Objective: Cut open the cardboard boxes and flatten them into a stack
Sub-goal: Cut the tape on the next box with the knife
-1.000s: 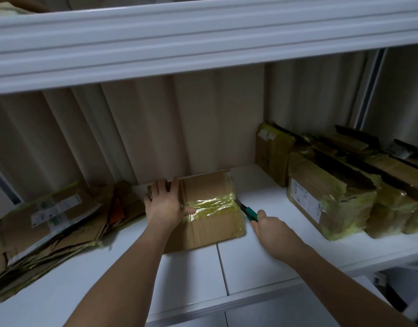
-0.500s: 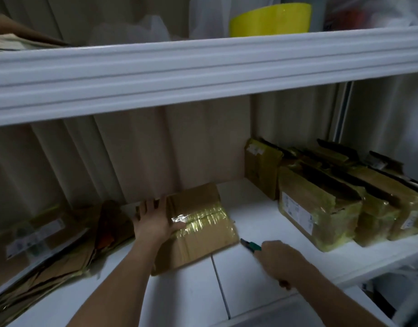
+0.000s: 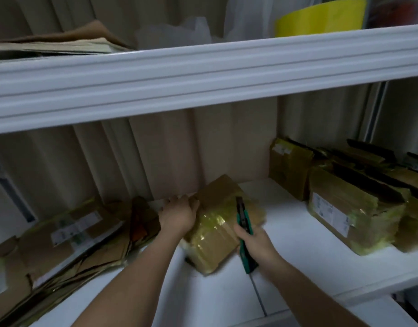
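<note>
Taped cardboard box (image 3: 221, 226) sat tilted on white shelf (image 3: 297, 263), mid-frame, wrapped in yellowish tape. Left hand (image 3: 178, 214) gripped its left far edge, fingers curled over the top corner. Right hand (image 3: 255, 244) was fisted round green utility knife (image 3: 244, 228), blade end pointing up over the box's right side, touching or just above it, cannot tell. Flattened cardboard stack (image 3: 68, 241) lay left; uncut taped boxes (image 3: 349, 208) stood right
</note>
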